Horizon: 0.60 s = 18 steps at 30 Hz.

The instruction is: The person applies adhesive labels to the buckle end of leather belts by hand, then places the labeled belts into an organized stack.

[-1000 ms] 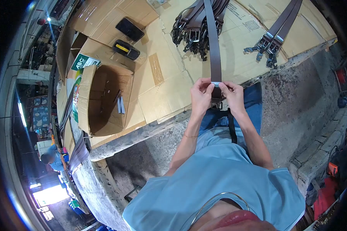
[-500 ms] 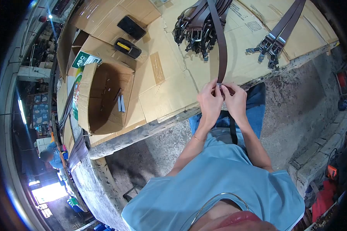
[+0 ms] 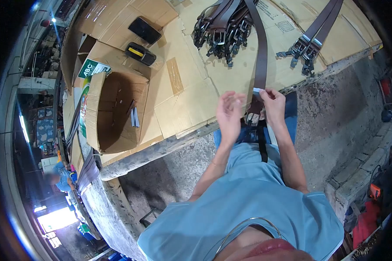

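A dark brown belt (image 3: 260, 56) runs down from the table toward me, its buckle (image 3: 252, 118) hanging past the table's front edge. My right hand (image 3: 275, 108) pinches the belt's right edge, where a small white strip (image 3: 257, 90) lies across the strap. To the left of the belt, my left hand (image 3: 230, 112) is lifted away from it, fingers apart, slightly blurred, with nothing visible in it. A bunch of belts (image 3: 224, 32) with dark buckles lies just beyond. More belts (image 3: 311, 43) lie to the right, their buckles near the table's edge.
Flattened cardboard (image 3: 191, 95) covers the table. An open carton (image 3: 122, 108) at the left holds several white strips (image 3: 135, 117). Behind it lie a black phone (image 3: 145, 30) and a black item with a yellow stripe (image 3: 140, 53). Another person (image 3: 63, 177) is far left.
My left hand has let go of the belt and moved left. The right hand has shifted slightly right, still pinching the belt. The buckle and white strip now show.
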Motion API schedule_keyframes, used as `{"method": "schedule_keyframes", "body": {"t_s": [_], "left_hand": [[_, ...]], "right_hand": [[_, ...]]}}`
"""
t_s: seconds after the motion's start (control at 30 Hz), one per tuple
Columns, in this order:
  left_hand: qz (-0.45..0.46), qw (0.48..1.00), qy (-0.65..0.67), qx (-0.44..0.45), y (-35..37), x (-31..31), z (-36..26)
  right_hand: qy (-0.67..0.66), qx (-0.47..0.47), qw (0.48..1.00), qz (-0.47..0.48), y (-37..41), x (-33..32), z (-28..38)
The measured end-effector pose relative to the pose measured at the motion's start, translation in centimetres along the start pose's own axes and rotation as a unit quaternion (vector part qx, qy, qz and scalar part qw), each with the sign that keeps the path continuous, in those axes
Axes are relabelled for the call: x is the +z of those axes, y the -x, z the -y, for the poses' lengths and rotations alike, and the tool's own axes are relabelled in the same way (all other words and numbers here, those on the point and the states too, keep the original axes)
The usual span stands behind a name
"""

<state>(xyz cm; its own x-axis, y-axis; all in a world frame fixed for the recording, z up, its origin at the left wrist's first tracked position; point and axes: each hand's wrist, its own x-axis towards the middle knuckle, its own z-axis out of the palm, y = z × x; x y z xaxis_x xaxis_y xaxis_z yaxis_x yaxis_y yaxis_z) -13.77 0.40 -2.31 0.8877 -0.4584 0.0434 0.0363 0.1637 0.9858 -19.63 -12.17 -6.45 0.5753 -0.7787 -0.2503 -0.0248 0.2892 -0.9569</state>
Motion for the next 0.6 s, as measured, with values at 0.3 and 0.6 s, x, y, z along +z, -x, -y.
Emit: {"method": "schedule_keyframes", "body": {"t_s": [0.3,0.6], "left_hand": [[0.238,0.943,-0.095,-0.211,-6.3,0.3,0.0],[0.214,0.951,-0.075,-0.211,-6.0,0.8,1.3]], "right_hand": [[-0.039,-0.019,0.998,0.053,-0.4,-1.2,-0.5],[-0.048,-0.026,0.997,0.059,0.1,-1.5,1.4]]}}
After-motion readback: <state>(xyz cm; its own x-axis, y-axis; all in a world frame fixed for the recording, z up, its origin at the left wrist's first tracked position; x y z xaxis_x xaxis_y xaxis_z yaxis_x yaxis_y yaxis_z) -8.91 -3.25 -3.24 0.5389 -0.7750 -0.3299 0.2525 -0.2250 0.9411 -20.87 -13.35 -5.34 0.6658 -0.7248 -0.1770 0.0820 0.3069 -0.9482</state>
